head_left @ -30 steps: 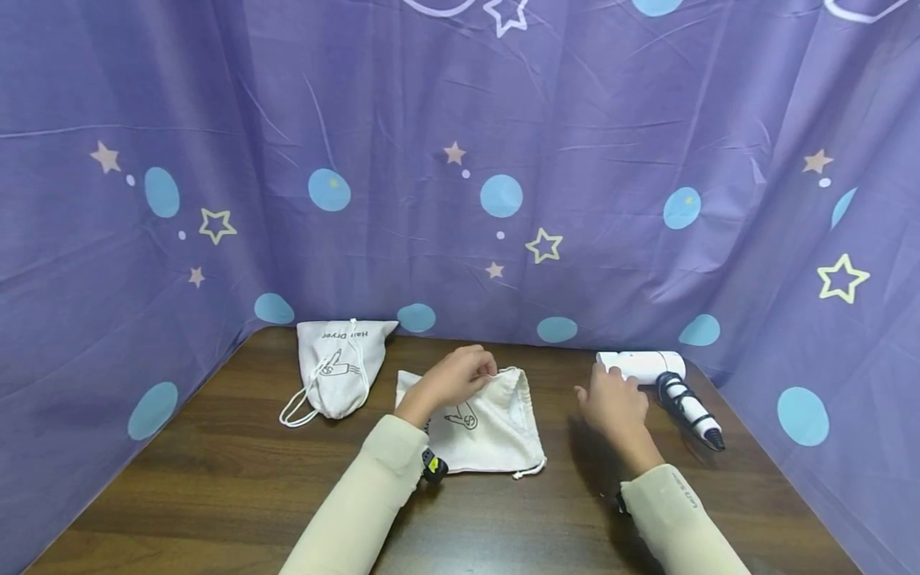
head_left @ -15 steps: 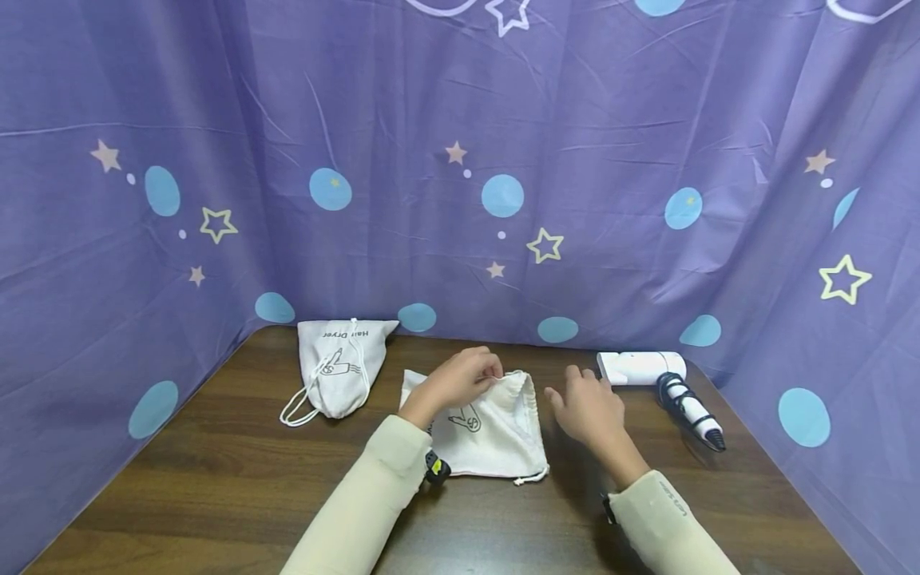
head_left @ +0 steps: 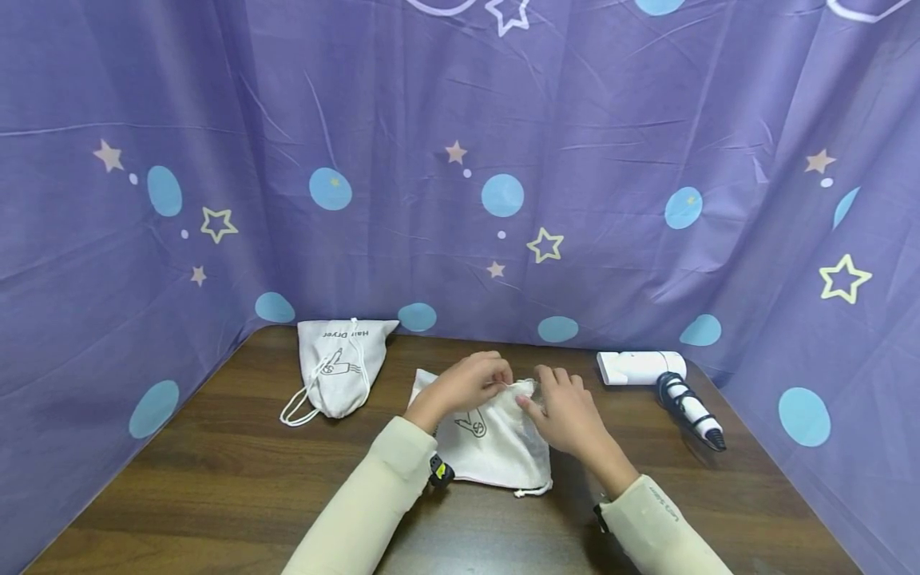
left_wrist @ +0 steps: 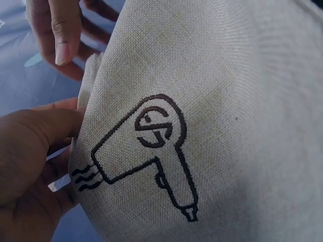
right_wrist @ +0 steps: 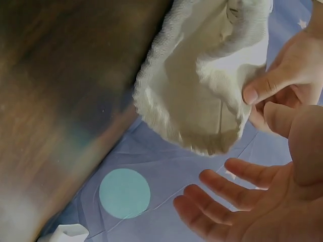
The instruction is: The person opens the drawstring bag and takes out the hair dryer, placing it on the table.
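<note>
A cream drawstring bag (head_left: 496, 451) printed with a hair dryer drawing lies in the middle of the table. My left hand (head_left: 470, 382) pinches the rim of its mouth between thumb and fingers; the left wrist view shows the drawing (left_wrist: 146, 146) close up. In the right wrist view the bag's gathered mouth (right_wrist: 166, 101) gapes. Beside it, my right hand (head_left: 571, 415) reaches over the mouth with its fingers spread, holding nothing. Its fingertips (right_wrist: 192, 196) are apart from the cloth in the right wrist view.
A white hair dryer (head_left: 640, 368), black cord wound round its handle, lies at the back right of the table (head_left: 216, 495). A second bag (head_left: 338, 335) labelled Hair Dryer, with its strings drawn, lies at the back left. Purple curtain (head_left: 431, 263) encloses the table.
My right hand has moved left from beside the hair dryer to the bag's mouth. My left hand keeps its pinch, and the bag has shifted slightly right.
</note>
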Tool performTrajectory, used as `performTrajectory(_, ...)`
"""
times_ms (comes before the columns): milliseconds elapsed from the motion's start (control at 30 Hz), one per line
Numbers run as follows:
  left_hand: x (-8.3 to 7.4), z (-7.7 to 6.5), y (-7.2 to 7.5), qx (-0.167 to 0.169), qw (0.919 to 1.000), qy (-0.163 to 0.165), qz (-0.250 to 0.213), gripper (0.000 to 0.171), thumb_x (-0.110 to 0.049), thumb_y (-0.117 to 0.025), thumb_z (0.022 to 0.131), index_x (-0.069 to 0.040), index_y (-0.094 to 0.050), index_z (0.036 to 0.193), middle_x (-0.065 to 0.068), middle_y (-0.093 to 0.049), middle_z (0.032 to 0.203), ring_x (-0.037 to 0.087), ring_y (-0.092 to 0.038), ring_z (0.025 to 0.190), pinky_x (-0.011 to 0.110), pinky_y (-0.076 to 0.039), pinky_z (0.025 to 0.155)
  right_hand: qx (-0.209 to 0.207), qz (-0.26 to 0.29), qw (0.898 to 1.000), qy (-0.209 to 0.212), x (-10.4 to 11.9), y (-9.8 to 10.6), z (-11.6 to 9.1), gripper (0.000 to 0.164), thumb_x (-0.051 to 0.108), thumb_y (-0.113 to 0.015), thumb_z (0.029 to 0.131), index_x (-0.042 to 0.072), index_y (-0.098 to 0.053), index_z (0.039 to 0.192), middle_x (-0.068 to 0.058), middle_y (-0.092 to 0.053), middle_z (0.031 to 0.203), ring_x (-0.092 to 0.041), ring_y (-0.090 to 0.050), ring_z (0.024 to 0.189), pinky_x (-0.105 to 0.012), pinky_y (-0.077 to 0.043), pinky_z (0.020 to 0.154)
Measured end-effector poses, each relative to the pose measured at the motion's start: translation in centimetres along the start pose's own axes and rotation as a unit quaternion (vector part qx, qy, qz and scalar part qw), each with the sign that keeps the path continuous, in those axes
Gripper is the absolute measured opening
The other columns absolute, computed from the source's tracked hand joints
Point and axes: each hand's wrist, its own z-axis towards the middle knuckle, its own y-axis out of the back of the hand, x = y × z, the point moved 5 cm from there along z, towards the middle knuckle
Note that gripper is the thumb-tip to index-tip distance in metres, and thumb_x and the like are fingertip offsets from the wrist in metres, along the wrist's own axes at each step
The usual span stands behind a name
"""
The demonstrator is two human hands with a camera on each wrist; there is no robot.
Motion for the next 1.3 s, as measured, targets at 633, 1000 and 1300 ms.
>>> performTrajectory(633, -1.0, 0.0, -0.2, 0.007, 0.9997, -0.012, 0.019, 0.005, -0.011, -0.070, 0.097, -0.015, -0.068, 0.099, -0.003, -0.062, 0.099, 0.012, -0.059, 0.095, 0.026, -0.050, 0.084, -0.086, 0.040, 0.992, 0.082, 0.0, -0.3, 0.1, 0.025, 0.002, -0.078, 0.085, 0.004, -0.065, 0.105, -0.012, -0.065, 0.095, -0.034, -0.063, 0.083, -0.048, -0.052, 0.070)
performTrajectory(1000, -1.4, -0.3, -0.6, 0.008, 0.9988, -0.047, 0.012, 0.014, 0.001, -0.066, 0.096, -0.011, -0.069, 0.102, 0.001, -0.064, 0.101, 0.016, -0.060, 0.095, 0.027, -0.051, 0.084, -0.013, 0.032, 0.998, 0.058, -0.6, -1.0, 0.4, 0.032, -0.001, -0.078, 0.083, 0.001, -0.069, 0.113, -0.014, -0.069, 0.104, -0.038, -0.065, 0.098, -0.051, -0.054, 0.081)
performTrajectory(1300, -1.7, -0.6, -0.1, 0.030, 0.9972, -0.043, 0.054, 0.014, -0.001, -0.067, 0.095, -0.013, -0.070, 0.103, -0.001, -0.062, 0.101, 0.015, -0.057, 0.094, 0.028, -0.050, 0.083, -0.015, 0.033, 0.997, 0.070, -0.5, -1.1, 0.6, 0.023, -0.009, -0.074, 0.080, 0.004, -0.070, 0.098, -0.010, -0.069, 0.092, -0.033, -0.067, 0.088, -0.048, -0.055, 0.073)
